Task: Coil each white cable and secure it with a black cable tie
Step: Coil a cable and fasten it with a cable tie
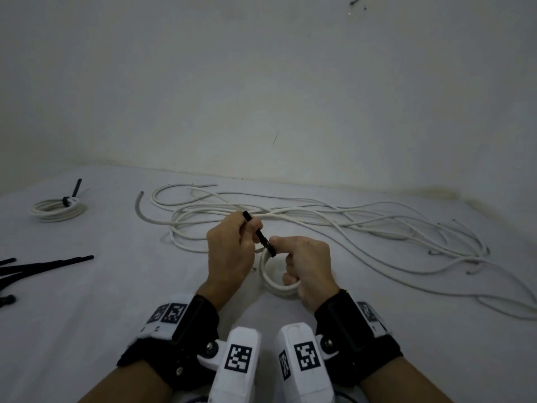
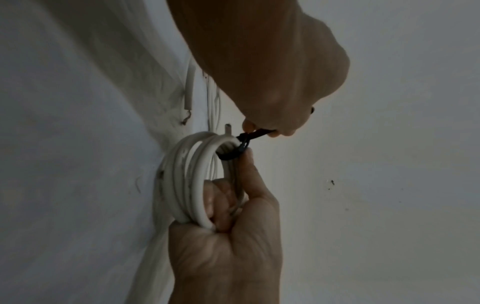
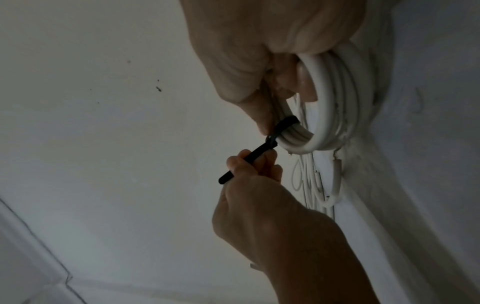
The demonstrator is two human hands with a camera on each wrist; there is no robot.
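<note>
A small coil of white cable (image 1: 276, 286) stands on edge on the white surface, and my right hand (image 1: 302, 266) grips it with fingers curled through the loop and the thumb up near the tie's head. A black cable tie (image 1: 263, 238) wraps the coil's top. My left hand (image 1: 244, 234) pinches the tie's tail, which sticks out past my fingers. In the left wrist view the tie (image 2: 233, 153) loops round the coil (image 2: 192, 185). In the right wrist view my left hand (image 3: 259, 185) holds the tail (image 3: 246, 162) just past the coil (image 3: 332, 102).
A tangle of loose white cables (image 1: 334, 222) spreads across the surface behind my hands to the right edge. A tied coil (image 1: 58, 209) lies at the far left. Spare black ties (image 1: 43, 264) lie at the left edge. A wall rises behind.
</note>
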